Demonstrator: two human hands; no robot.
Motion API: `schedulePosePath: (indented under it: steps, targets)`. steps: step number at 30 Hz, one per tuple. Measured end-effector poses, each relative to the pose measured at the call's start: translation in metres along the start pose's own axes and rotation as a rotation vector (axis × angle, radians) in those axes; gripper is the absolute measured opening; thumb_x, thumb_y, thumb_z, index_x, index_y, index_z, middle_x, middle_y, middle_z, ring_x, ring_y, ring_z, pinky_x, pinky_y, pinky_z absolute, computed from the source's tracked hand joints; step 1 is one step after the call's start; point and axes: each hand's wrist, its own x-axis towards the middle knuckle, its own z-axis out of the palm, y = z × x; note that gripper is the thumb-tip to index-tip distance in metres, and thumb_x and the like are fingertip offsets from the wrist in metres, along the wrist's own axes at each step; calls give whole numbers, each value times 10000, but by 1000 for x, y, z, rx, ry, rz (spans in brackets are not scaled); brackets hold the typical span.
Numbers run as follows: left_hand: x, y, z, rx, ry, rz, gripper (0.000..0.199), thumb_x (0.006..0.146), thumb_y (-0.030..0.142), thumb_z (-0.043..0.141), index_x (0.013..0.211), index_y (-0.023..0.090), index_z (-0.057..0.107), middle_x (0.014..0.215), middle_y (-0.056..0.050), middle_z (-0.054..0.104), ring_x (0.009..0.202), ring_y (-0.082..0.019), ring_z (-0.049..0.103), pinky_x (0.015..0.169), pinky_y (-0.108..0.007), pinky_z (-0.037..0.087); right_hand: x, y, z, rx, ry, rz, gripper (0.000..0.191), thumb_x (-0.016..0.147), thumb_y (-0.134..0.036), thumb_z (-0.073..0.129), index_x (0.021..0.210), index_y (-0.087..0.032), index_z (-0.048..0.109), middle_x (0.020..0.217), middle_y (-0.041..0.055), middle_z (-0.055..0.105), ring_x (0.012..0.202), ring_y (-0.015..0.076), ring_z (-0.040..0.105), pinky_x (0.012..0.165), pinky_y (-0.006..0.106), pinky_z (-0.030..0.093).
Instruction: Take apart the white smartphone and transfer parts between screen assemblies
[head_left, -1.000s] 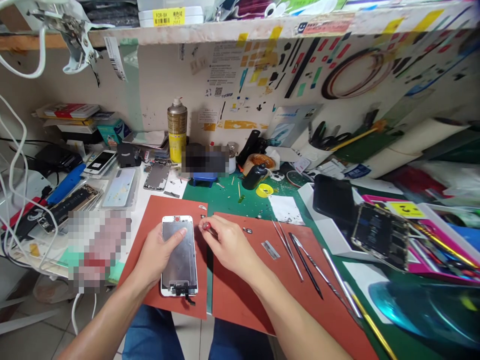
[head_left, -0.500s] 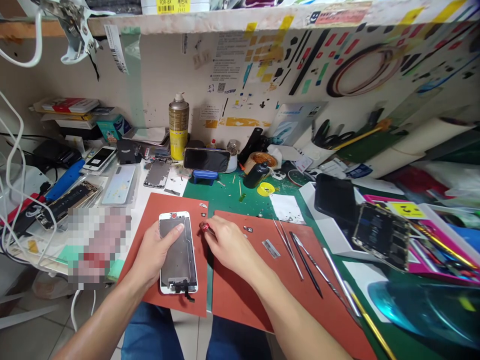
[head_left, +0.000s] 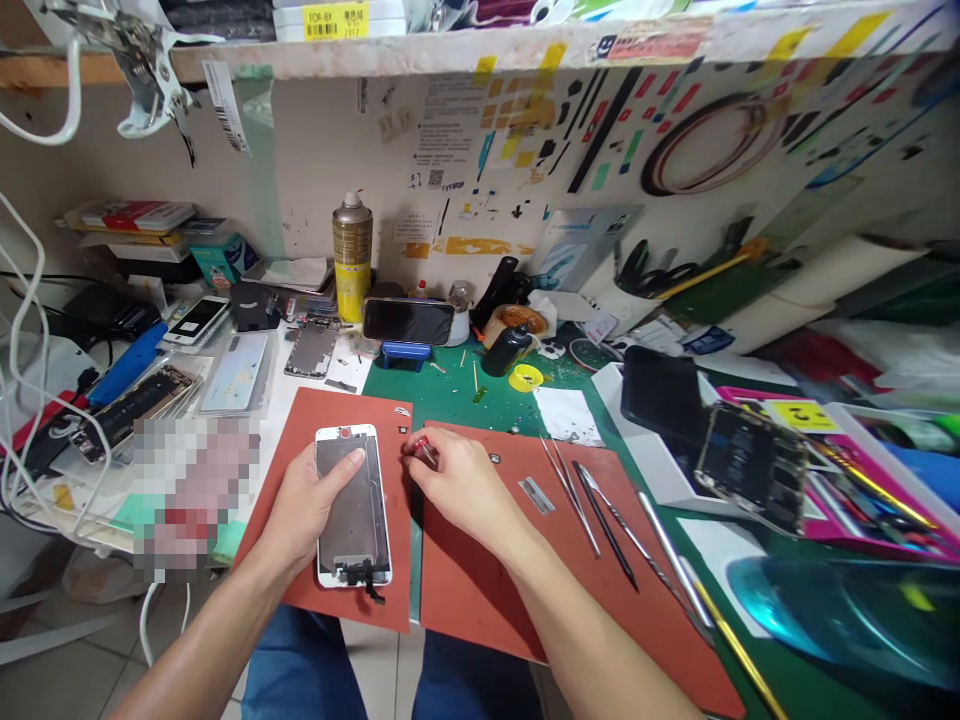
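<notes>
My left hand (head_left: pixel 304 505) grips a white-edged phone screen (head_left: pixel 352 520) by its left side, thumb lying on the grey metal back. A short black flex cable (head_left: pixel 373 592) hangs from its lower end. Just right of the screen, my right hand (head_left: pixel 457 480) is closed around a small red-and-dark piece (head_left: pixel 421 443), mostly covered by the fingers, so its kind is unclear. Both hands are over a reddish-brown mat (head_left: pixel 480 590) in two parts. Tiny metal parts (head_left: pixel 403 411) lie above the screen's upper right corner.
Right of my right hand lie tweezers (head_left: pixel 574 500), a black pointed tool (head_left: pixel 611 530) and a thin metal strip (head_left: pixel 536 495). An opened phone (head_left: pixel 754 465) rests on a white box. A spray can (head_left: pixel 352 258) and a propped phone (head_left: pixel 409 321) stand at the back.
My right hand has turned slightly, and the red part in its fingers now tilts differently. My left hand keeps its hold on the screen. The whole view has shifted a little.
</notes>
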Motion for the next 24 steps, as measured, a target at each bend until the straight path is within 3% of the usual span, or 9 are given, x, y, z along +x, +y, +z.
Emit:
schedulePosePath:
  steps: [9, 13, 20, 24]
  targets:
    - [1, -2, -1, -1, -3, 6, 391, 830, 478, 855, 1042, 180, 717, 1042, -103, 801, 849, -260, 769, 738, -349, 607, 2, 0, 4, 67, 66, 44, 153, 891, -234, 582, 758, -238, 658, 726, 27, 691, 638, 204, 580, 605, 294, 386]
    - [1, 0, 0, -1, -20, 17, 381, 847, 469, 845, 1057, 179, 715, 1027, -92, 799, 803, -228, 753, 734, -339, 609, 1, -3, -2, 122, 142, 78, 114, 905, -287, 608, 815, -240, 659, 711, 1, 678, 620, 186, 562, 597, 283, 389]
    - [-1, 3, 0, -17, -40, -7, 391, 843, 457, 854, 1076, 181, 704, 1003, -90, 806, 791, -239, 768, 708, -336, 614, -1, -9, -12, 460, 215, 204, 504, 924, -621, 653, 621, -222, 605, 525, -26, 534, 500, 134, 406, 526, 287, 321]
    - [-2, 3, 0, -40, -45, -11, 374, 837, 442, 862, 1048, 183, 693, 972, -81, 805, 755, -231, 768, 676, -323, 614, 0, -12, -14, 804, 192, 242, 591, 889, -686, 681, 537, -223, 572, 464, -2, 516, 460, 148, 478, 484, 290, 359]
